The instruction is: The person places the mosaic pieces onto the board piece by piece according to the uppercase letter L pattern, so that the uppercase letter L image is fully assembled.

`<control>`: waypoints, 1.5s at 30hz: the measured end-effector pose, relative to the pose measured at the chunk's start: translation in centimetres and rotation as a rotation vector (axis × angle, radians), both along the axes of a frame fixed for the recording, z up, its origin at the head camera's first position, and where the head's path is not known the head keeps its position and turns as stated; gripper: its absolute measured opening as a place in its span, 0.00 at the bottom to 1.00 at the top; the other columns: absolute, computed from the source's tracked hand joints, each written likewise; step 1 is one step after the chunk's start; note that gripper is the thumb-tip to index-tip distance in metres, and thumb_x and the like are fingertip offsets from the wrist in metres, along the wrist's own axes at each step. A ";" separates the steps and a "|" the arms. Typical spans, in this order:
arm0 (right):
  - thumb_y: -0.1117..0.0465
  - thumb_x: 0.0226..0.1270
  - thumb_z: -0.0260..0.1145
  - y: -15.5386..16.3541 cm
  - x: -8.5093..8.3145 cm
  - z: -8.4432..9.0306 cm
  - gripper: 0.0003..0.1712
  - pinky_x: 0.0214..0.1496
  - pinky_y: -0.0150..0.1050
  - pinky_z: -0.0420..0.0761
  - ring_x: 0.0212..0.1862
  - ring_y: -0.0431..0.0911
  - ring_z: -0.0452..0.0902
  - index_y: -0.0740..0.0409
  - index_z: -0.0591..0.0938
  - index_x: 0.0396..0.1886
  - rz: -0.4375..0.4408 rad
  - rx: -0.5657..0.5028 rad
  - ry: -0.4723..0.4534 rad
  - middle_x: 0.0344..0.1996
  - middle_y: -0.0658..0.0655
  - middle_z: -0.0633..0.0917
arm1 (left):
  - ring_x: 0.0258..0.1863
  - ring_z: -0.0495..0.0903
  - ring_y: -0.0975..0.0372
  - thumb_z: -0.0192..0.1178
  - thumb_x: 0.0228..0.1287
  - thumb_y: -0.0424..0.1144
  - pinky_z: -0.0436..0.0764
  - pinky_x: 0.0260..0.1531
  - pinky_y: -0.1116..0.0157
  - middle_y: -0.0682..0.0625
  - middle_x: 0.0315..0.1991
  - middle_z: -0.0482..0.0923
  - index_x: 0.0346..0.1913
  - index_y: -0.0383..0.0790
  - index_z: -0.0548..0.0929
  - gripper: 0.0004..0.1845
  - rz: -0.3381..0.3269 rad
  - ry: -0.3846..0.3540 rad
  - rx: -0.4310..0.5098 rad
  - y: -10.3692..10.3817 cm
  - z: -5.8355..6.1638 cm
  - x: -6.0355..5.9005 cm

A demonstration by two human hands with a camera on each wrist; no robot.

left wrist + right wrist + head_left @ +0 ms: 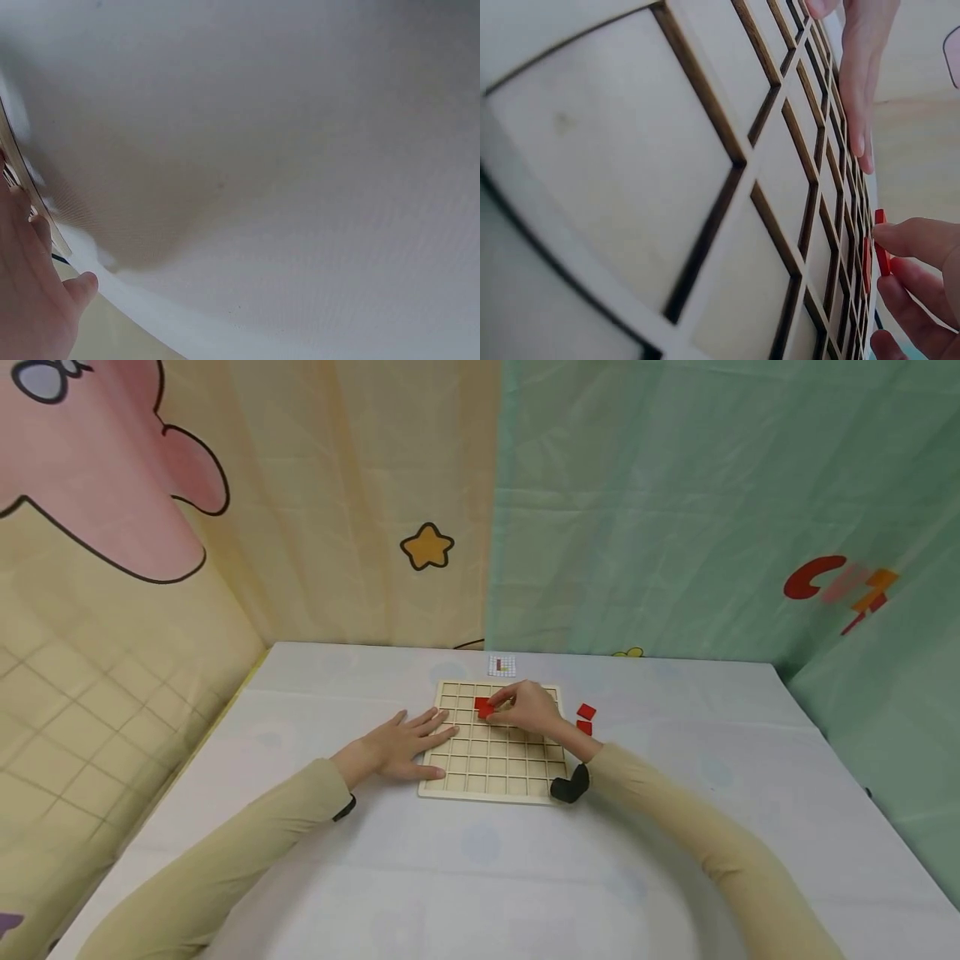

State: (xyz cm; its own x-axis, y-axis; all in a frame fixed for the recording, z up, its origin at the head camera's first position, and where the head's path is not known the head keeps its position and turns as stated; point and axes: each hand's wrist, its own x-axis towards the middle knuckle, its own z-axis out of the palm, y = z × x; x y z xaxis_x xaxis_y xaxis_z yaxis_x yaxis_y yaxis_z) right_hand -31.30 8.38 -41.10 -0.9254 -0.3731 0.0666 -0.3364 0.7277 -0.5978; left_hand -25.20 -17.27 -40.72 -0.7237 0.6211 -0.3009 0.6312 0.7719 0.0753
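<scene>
A pale wooden board (487, 768) with a grid of square recesses lies on the table. My right hand (528, 706) is over its upper part, pinching a red square tile (883, 244) between thumb and fingers. The tile stands on edge just off the grid in the right wrist view. Right beside it, another red tile (867, 262) sits at the board. My left hand (397, 747) rests with spread fingers across the board's left edge; the left wrist view catches only part of this hand (34, 292) and a sliver of the board.
Two loose red tiles (585, 720) lie on the table just right of the board. A small card (502, 666) printed with a coloured grid pattern is behind the board. White cloth covers the table (480, 877); printed curtains (645, 510) hang around it.
</scene>
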 end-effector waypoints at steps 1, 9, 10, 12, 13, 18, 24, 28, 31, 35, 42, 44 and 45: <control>0.50 0.51 0.76 -0.1 0.0 -0.1 0.17 0.27 0.31 0.71 0.30 0.41 0.76 0.53 0.89 0.40 0.007 0.005 0.000 0.35 0.51 0.89 | 0.78 0.38 0.51 0.43 0.66 0.69 0.44 0.70 0.37 0.46 0.79 0.37 0.77 0.54 0.46 0.43 -0.003 0.002 -0.002 0.0 0.0 0.0; 0.50 0.52 0.76 -0.5 -0.2 -0.4 0.18 0.29 0.30 0.73 0.30 0.41 0.78 0.53 0.89 0.40 0.034 0.025 -0.005 0.37 0.51 0.89 | 0.78 0.36 0.53 0.42 0.66 0.70 0.43 0.71 0.38 0.48 0.79 0.35 0.77 0.56 0.43 0.43 0.005 0.004 -0.031 0.1 -0.3 -0.3; 0.50 0.52 0.76 -0.5 -0.2 -0.5 0.17 0.29 0.30 0.73 0.30 0.40 0.78 0.53 0.89 0.40 0.033 0.029 -0.006 0.37 0.51 0.89 | 0.78 0.36 0.53 0.41 0.65 0.70 0.43 0.71 0.39 0.49 0.79 0.34 0.77 0.57 0.43 0.43 0.006 0.005 -0.036 0.0 -0.3 -0.3; 0.50 0.52 0.76 -0.6 -0.3 -0.6 0.17 0.28 0.30 0.72 0.30 0.40 0.77 0.53 0.89 0.40 0.030 0.036 -0.014 0.37 0.51 0.89 | 0.78 0.36 0.53 0.41 0.65 0.71 0.43 0.71 0.39 0.49 0.79 0.33 0.77 0.56 0.43 0.44 0.006 0.002 -0.037 0.0 -0.3 -0.3; 0.50 0.52 0.76 -0.6 -0.3 -0.6 0.17 0.28 0.30 0.72 0.29 0.40 0.77 0.53 0.89 0.40 0.030 0.040 -0.017 0.37 0.51 0.89 | 0.78 0.36 0.53 0.41 0.65 0.71 0.43 0.71 0.38 0.48 0.79 0.33 0.77 0.56 0.43 0.44 0.004 0.001 -0.037 0.0 -0.3 -0.3; 0.51 0.53 0.75 -0.7 -0.4 -0.5 0.17 0.27 0.29 0.70 0.28 0.41 0.75 0.53 0.89 0.41 0.036 0.042 -0.036 0.36 0.51 0.89 | 0.78 0.37 0.50 0.43 0.66 0.69 0.43 0.70 0.37 0.46 0.79 0.36 0.77 0.52 0.46 0.43 -0.005 -0.001 -0.013 0.0 0.0 -0.1; 0.52 0.54 0.75 -0.8 -0.5 -0.4 0.17 0.25 0.29 0.68 0.27 0.41 0.73 0.55 0.89 0.42 0.053 0.032 -0.057 0.36 0.53 0.89 | 0.78 0.36 0.51 0.42 0.66 0.70 0.43 0.70 0.38 0.47 0.79 0.35 0.77 0.54 0.45 0.43 0.007 -0.008 -0.021 0.1 0.2 -0.1; 0.52 0.53 0.75 -0.7 -0.5 -0.5 0.18 0.25 0.30 0.67 0.26 0.40 0.72 0.57 0.88 0.42 0.067 0.028 -0.056 0.36 0.53 0.89 | 0.78 0.35 0.53 0.41 0.66 0.70 0.42 0.71 0.39 0.48 0.79 0.34 0.77 0.56 0.43 0.43 0.014 -0.018 -0.028 0.1 0.3 -0.1; 0.52 0.54 0.75 -0.7 -0.5 -0.6 0.18 0.25 0.30 0.67 0.26 0.40 0.72 0.56 0.88 0.42 0.075 0.032 -0.047 0.36 0.53 0.89 | 0.78 0.35 0.53 0.41 0.66 0.70 0.42 0.71 0.39 0.49 0.79 0.34 0.77 0.56 0.43 0.43 0.016 -0.020 -0.026 0.1 0.3 0.0; 0.52 0.55 0.75 -0.5 -0.4 -0.5 0.17 0.28 0.29 0.69 0.29 0.40 0.74 0.54 0.89 0.43 0.080 0.034 -0.022 0.39 0.52 0.89 | 0.78 0.35 0.53 0.41 0.66 0.70 0.42 0.71 0.39 0.49 0.79 0.34 0.77 0.57 0.43 0.43 0.018 -0.016 -0.035 0.2 0.2 0.0; 0.54 0.55 0.74 0.5 0.0 0.0 0.15 0.37 0.34 0.76 0.36 0.44 0.78 0.53 0.88 0.42 0.070 -0.020 0.025 0.37 0.52 0.88 | 0.78 0.36 0.52 0.42 0.66 0.69 0.42 0.71 0.38 0.48 0.79 0.35 0.77 0.55 0.44 0.43 0.011 -0.006 -0.031 0.2 0.1 -0.1; 0.54 0.55 0.74 1.0 0.1 0.1 0.15 0.39 0.36 0.77 0.38 0.45 0.79 0.53 0.88 0.42 0.068 -0.030 0.041 0.37 0.53 0.88 | 0.78 0.36 0.52 0.43 0.66 0.69 0.43 0.70 0.38 0.47 0.79 0.35 0.77 0.54 0.45 0.43 0.014 -0.010 -0.021 0.2 0.2 0.0; 0.55 0.55 0.74 1.3 0.1 0.2 0.15 0.41 0.37 0.78 0.39 0.45 0.79 0.53 0.88 0.42 0.069 -0.036 0.050 0.36 0.53 0.88 | 0.78 0.37 0.51 0.43 0.66 0.69 0.42 0.70 0.37 0.47 0.79 0.36 0.77 0.54 0.46 0.43 0.016 -0.013 -0.016 0.2 0.2 0.0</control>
State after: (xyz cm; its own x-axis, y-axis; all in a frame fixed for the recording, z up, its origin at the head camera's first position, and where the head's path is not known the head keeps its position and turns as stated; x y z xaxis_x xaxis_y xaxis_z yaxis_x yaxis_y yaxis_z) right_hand -31.22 9.63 -40.91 -0.8928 -0.4322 0.1267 -0.4151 0.6805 -0.6039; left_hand -25.16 -17.07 -40.53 -0.7295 0.6045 -0.3201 0.6176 0.7832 0.0716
